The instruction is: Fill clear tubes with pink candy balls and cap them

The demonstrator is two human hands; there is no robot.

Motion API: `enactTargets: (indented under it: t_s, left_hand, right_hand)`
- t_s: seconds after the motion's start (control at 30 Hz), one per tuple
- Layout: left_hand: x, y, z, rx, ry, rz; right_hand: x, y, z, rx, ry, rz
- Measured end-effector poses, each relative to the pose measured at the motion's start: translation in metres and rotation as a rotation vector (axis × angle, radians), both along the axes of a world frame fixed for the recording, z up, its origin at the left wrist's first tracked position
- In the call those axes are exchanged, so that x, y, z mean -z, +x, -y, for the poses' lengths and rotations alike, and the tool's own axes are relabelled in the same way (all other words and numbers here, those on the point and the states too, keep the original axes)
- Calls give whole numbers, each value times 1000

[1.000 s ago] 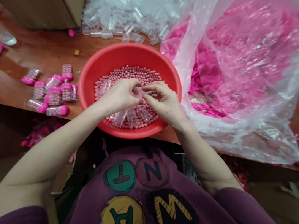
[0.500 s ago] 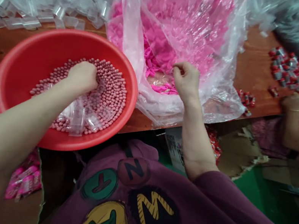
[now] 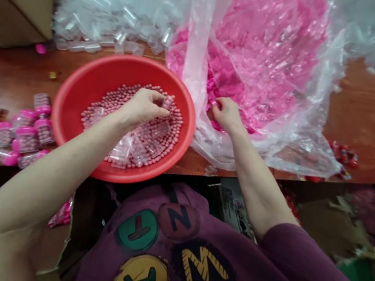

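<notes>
Only 1 cam, worn on the person's head, pointed fwd & down over their purple sweatshirt [image 3: 164, 256] at the left hand [image 3: 145, 106] & right hand [image 3: 228, 114]. View was close-up, w/ the red basin [image 3: 121, 118] just left of centre & the wooden bench [image 3: 360, 129] running across behind it, seen from above at a tilt

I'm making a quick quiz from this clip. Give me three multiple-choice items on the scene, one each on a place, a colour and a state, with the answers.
1. Where is the left hand?
A) Inside the plastic basin
B) On the table
C) On the shirt

2. What colour is the basin?
A) Blue
B) Green
C) Red

3. What state is the clear plastic bag in?
A) Tied shut
B) Open
C) Empty

Answers:
1: A, it is over the pink balls in the basin.
2: C, its rim and wall show red.
3: B, the right hand reaches in at its mouth, among pink pieces.
</notes>
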State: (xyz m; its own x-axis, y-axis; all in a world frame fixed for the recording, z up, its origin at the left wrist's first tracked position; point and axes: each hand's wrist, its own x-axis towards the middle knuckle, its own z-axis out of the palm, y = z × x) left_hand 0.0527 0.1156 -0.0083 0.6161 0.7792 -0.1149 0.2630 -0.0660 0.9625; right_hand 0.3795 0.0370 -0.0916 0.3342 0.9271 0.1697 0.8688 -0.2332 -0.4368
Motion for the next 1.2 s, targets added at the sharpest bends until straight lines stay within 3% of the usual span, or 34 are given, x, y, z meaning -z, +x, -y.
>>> enactTargets:
  t_s: [0.13,0.23,0.33,0.5,0.6,0.73,0.93,1.2]
  left_hand:
    - [-26,-24,24,-85,-280,111]
    - [-35,-40,40,-122,-513,274]
    - [-38,-48,59,-150,-665,487]
    - [-33,-50,86,-241,-722,618]
    - [-29,-52,93,-276,-729,627]
    - [-26,-56,97,-395,-772,657]
    - [-25,-55,101,-499,-753,650]
    - [-19,-58,102,-511,-656,605]
  right_hand:
    - [-15,2,2,113,368,-267]
    - [-36,-17,3,37,535,-585]
    - [-62,-57,5,-198,506,-782]
    - [-90,-136,14,-454,229,-946]
    - [-90,-166,14,-529,136,-888]
    - [-85,-185,10,-510,150,-775]
    - [-91,-203,16,-543,183,-713]
    - [-105,-204,34,-629,237,-379]
